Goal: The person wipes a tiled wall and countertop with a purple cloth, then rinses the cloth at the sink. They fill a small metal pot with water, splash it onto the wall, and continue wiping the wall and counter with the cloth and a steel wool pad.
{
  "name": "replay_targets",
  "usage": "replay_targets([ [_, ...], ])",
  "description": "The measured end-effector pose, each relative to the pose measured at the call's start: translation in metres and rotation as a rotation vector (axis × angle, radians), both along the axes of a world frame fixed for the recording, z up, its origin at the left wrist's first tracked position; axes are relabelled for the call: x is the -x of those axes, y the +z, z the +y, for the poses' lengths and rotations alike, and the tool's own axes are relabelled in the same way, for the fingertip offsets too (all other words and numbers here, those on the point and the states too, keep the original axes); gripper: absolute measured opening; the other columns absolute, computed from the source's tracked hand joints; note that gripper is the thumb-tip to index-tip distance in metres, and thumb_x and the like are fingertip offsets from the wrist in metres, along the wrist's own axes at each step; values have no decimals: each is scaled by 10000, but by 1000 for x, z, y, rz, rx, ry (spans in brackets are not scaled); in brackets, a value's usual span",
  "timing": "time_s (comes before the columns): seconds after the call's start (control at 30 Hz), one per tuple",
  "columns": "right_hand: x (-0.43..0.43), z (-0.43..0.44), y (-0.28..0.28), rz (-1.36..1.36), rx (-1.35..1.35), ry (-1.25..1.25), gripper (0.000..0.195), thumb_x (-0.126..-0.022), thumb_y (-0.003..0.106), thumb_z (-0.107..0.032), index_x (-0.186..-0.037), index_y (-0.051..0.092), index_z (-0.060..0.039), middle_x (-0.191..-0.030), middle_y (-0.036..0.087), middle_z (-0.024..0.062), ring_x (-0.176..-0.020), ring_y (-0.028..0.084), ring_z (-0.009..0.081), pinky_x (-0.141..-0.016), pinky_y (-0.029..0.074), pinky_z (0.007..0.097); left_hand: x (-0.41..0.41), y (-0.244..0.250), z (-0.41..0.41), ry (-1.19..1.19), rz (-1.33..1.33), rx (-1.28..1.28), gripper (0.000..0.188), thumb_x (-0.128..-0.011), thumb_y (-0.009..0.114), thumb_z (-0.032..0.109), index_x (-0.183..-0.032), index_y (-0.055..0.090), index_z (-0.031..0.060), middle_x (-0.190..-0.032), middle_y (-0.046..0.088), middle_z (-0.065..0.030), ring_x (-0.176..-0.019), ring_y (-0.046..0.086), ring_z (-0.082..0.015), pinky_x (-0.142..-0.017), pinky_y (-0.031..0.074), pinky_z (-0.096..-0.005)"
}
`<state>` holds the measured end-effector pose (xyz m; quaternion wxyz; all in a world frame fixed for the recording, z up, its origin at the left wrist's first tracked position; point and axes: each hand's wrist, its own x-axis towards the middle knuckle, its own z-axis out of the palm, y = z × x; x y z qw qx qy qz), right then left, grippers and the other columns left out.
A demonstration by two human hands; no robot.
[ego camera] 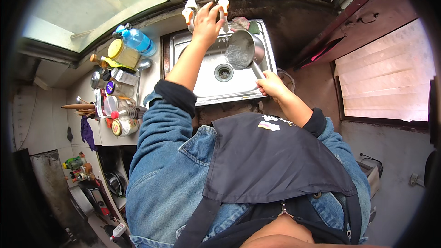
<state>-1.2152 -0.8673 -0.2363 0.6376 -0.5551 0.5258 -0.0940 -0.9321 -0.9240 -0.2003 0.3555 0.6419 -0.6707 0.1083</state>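
Observation:
My right hand is closed around the handle of a metal saucepan, which is tilted over the stainless steel sink with its mouth to the left. Water shows inside the pan, below the spout of the right tap. My left hand reaches up to the taps, its fingertips near the orange-and-white lever of the right one; whether they touch it I cannot tell. Just left of that hand stands the other tap. The sink's drain lies below the pan.
Behind the sink's right corner lie a pinkish cloth and a green scouring pad. Left of the sink, a blue bottle, a yellow-lidded jar, a metal ladle and several jars crowd the counter. Windows rise behind the taps.

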Motion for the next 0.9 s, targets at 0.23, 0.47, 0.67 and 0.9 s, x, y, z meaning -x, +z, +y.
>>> replay_targets([
  [0.23, 18, 1, -10, 238, 273, -39, 284, -773, 607, -89, -1009, 548, 57, -741, 604, 132, -566, 579, 188, -512, 461, 326, -12, -105, 138, 218, 211, -182, 528, -809, 662, 185, -1256, 445, 6, -1247, 435, -231, -1155, 423, -400, -992, 358, -467],
  [0.47, 27, 9, 33, -277, -407, -166, 109, -875, 557, -63, -947, 546, 19, -699, 557, 17, -513, 474, 66, -437, 397, 212, 23, -131, 201, 90, 888, -799, 454, -877, 619, 286, -1204, 495, -3, -1210, 508, -188, -1053, 565, -298, -909, 449, -394],
  [0.67, -6, 28, 68, -353, -480, 225, 149, -889, 561, -113, -995, 563, -9, -712, 569, 30, -543, 502, 94, -497, 416, 237, 115, -33, 182, -248, 2124, -672, 550, -911, 533, 471, -1153, 512, -23, -1162, 557, -189, -907, 644, -269, -799, 524, -363],
  [0.9, -7, 37, 78, -395, -296, 873, 309, -994, 410, -297, -1042, 552, -26, -771, 607, 56, -682, 595, 152, -639, 492, 270, 173, -7, 195, 185, 1954, 146, 265, -917, 557, 266, -848, 569, 11, -697, 570, -55, -589, 579, -190, -554, 485, -303],
])
